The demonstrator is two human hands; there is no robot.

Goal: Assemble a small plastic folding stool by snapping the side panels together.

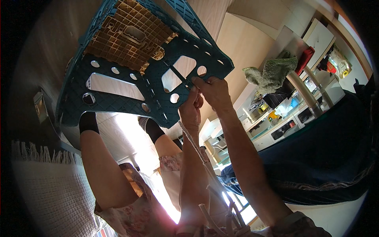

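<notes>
A dark teal plastic folding step stool point(114, 94) is tipped in front of me, its tan ribbed underside point(122, 35) turned toward me. My left hand point(190, 108) is closed, its thumb pointing up at the narrow bar across the cutout of the stool's right-hand panel. Just above and to the right, my right hand point(214, 93) is closed too, thumb and forefinger pinching at that same bar. The fingertips of both hands nearly meet there. Whether they also hold some small part is hidden by the fingers.
A light cord point(192, 144) hangs beside my left forearm. My legs point(106, 170) are below the stool. To the left lies a fringed pale woven cover point(51, 185). At right, a green cloth point(272, 73) hangs near metal tubes point(304, 94), with cluttered shelves beyond and dark blue fabric point(316, 154).
</notes>
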